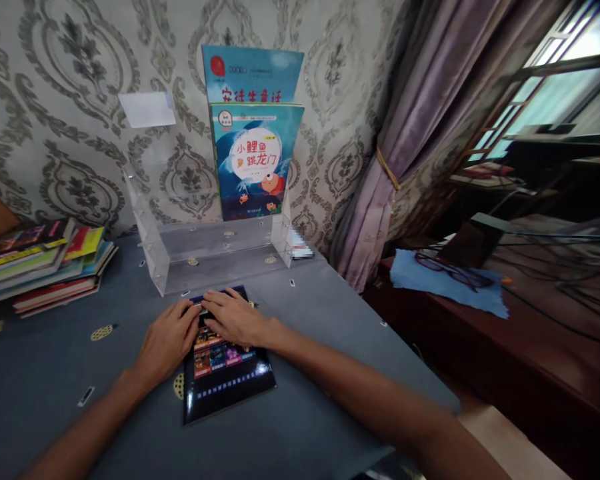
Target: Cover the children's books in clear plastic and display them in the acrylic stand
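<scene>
A dark-covered book [227, 380] lies flat on the grey-blue table [305, 427], just in front of a clear acrylic rack [155, 260]. My left hand [167, 340] rests on the book's left edge, fingers curled over it. My right hand [235, 317] lies flat across the book's upper part, fingers stretched toward the left hand. Two blue picture books stand in the rack, one [255, 170] in front and one [253, 73] higher behind it.
A pile of several books [40, 263] sits at the table's far left. The patterned wall is close behind the rack. To the right hang a purple curtain [405, 147] and stands a dark wooden desk [505, 347] with a blue cloth [445, 280] and cables.
</scene>
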The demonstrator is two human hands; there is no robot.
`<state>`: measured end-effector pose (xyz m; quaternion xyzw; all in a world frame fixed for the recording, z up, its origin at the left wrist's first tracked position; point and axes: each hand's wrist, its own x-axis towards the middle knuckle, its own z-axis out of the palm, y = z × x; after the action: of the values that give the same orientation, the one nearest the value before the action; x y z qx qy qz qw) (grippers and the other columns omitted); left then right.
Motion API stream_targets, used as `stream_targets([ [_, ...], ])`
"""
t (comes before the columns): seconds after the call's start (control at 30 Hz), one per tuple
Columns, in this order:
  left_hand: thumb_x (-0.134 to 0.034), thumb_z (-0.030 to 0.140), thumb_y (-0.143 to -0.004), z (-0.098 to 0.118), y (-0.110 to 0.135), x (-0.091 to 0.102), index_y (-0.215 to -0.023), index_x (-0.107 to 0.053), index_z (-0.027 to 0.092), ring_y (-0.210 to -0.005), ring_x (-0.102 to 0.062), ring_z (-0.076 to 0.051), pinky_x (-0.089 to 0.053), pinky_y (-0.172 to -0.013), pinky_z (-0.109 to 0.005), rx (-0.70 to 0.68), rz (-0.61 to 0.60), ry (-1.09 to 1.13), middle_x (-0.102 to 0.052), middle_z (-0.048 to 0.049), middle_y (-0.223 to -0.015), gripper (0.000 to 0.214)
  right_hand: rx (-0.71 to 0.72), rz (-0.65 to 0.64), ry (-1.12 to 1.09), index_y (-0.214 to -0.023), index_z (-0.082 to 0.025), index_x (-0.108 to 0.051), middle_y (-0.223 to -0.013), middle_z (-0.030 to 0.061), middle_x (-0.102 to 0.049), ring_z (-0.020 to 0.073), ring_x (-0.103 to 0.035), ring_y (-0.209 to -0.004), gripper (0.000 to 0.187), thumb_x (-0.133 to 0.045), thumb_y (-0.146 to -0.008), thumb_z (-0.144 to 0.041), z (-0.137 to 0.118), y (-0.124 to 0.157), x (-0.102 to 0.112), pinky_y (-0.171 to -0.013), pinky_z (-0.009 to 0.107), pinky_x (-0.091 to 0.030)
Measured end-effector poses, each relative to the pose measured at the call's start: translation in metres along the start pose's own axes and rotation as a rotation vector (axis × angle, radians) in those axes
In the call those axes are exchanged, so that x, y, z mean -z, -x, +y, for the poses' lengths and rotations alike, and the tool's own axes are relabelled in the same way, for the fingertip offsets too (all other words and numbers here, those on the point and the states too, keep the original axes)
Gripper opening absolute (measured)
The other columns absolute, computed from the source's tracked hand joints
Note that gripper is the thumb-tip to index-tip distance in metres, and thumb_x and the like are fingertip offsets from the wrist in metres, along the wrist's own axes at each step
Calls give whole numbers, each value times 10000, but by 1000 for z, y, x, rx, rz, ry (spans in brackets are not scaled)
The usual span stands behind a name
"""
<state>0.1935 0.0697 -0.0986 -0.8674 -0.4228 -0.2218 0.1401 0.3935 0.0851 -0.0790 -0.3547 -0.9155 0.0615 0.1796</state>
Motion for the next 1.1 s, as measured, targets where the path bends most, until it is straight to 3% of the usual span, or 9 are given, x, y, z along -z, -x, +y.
stream_targets([
  [0.47, -296, 288, -1019, -1, 1, 0, -1134, -673, 153, -956, -689, -271, -574, -824, -413, 30, -57, -22, -683, -126, -1116, 417, -190, 52, -70, -1344, -128, -607, -1446, 158, -575, 248, -503, -1381, 384, -520, -1009, -294, 36, 34, 10, -1170, 463, -365],
  [0.73, -316, 335, -1006, -9, -10, -5, -1177, -689, 195, -1031, -701, -279, -585, -870, -428, 31, -116, 51, -695, -115, -1233, 434, -181, 91, -72, -1327, -144, -625, -1424, 161, -593, 253, -523, -1350, 370, -529, -1003, -295, 42, 53, 16, -1136, 463, -387],
  [0.93, -363, 283, -979, -13, -32, -11, -1154, -697, 204, -1138, -685, -261, -565, -966, -441, -17, -95, 158, -717, -89, -1247, 386, -183, 110, -59, -1261, -141, -663, -1336, 159, -645, 262, -583, -1217, 325, -517, -1008, -283, 36, 71, 26, -1051, 453, -446],
  [1.1, -384, 386, -1011, 9, -52, -16, -1120, -703, 178, -1156, -682, -269, -551, -989, -467, -51, -74, 182, -730, -115, -1219, 397, -194, 139, -89, -1134, -125, -712, -1096, 127, -719, 229, -628, -995, 275, -499, -1011, -251, 29, 89, 33, -959, 393, -468],
])
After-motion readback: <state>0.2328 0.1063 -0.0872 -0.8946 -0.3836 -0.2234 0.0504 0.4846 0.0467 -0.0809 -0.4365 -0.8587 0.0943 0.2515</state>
